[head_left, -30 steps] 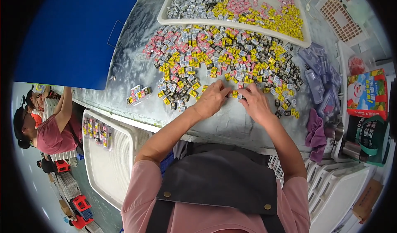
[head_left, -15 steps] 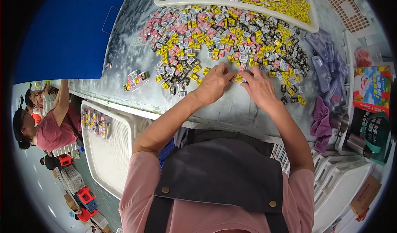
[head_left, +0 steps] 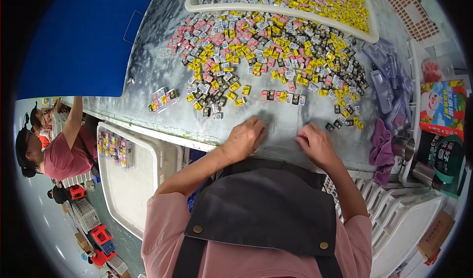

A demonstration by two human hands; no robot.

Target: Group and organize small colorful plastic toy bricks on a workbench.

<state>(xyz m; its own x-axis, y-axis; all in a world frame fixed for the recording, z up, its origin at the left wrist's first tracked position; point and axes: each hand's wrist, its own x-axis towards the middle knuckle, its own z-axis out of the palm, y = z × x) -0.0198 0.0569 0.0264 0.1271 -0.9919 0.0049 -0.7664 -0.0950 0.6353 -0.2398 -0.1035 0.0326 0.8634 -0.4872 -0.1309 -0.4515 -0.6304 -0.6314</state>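
In the head view, a wide spread of small wrapped sachets (head_left: 276, 46) in yellow, pink, black and silver is lying across the grey counter (head_left: 276, 125). A short row of the same sachets (head_left: 282, 96) is sitting apart from the heap, between the heap and the hands. A white tray (head_left: 207, 6) at the far edge is holding more of them, sorted roughly by colour. A small bundle of packed sachets (head_left: 163, 98) is resting alone toward the left, near a blue board (head_left: 84, 36). At the right edge, a red-and-green printed carton (head_left: 442, 111) is standing beside a dark green round-labelled package (head_left: 448, 159), with a purple cloth (head_left: 380, 150) hanging by the counter's edge and clear plastic bags (head_left: 387, 76) lying above it. A white perforated tray (head_left: 133, 179) below the counter is carrying a few packed rows.

The left hand (head_left: 245, 138) is resting curled, knuckles up, on bare counter near the front edge; the right hand (head_left: 317, 145) is lying likewise, fingers folded under. Whether either is gripping anything cannot be told.

Compared with half a second ago, both hands have drawn back from the heap toward the body, and the short row is now lying uncovered.
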